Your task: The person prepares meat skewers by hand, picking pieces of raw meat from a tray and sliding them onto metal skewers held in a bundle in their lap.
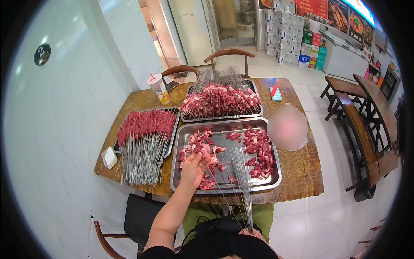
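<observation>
My left hand point(193, 170) pinches a piece of raw meat point(203, 149) at the upper end of a thin metal skewer point(217, 184). Close to my lap, my right hand point(251, 233) grips the lower ends of a bundle of metal skewers point(242, 174) and that single skewer. The bundle leans over the near rim of a large metal tray point(220, 126). Raw meat chunks lie in it on both sides, with a redder heap point(258, 152) at the right. Fingers of my right hand are partly hidden.
Loaded meat skewers fill a left tray point(147, 128) and a far tray point(223, 100). A plastic drink cup point(159, 89), a phone point(171, 86), a white block point(110, 158) and a blurred round item point(287, 128) stand around them on the wooden table point(297, 171). Chairs flank it.
</observation>
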`<state>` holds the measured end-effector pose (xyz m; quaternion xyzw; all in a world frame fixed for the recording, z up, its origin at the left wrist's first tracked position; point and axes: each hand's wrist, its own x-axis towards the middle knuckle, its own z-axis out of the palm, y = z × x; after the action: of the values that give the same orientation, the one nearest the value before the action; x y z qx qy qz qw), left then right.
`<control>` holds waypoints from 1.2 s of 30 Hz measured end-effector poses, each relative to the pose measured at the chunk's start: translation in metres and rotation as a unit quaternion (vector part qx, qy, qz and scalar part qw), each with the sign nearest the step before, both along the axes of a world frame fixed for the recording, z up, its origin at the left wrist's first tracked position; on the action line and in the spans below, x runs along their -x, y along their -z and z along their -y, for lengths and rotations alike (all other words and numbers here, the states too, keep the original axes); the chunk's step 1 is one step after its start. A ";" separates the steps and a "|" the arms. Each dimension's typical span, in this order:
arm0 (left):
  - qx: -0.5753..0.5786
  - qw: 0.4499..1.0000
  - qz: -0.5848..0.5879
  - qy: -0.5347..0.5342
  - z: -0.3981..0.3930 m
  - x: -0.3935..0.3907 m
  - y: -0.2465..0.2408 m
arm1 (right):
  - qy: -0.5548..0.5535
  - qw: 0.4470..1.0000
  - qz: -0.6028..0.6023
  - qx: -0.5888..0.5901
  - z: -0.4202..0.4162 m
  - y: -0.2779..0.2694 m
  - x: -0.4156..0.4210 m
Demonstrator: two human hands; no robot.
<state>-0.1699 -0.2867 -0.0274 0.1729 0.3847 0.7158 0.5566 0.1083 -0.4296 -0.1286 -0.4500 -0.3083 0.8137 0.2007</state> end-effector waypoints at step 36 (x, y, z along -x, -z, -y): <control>-0.035 0.999 -0.033 0.021 -0.006 -0.023 -0.006 | -0.010 1.000 -0.016 -0.010 0.001 0.019 -0.004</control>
<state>-0.1473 -0.2810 -0.0210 0.2237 0.3736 0.7107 0.5526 0.1127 -0.4304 -0.1473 -0.4319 -0.3176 0.8198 0.2013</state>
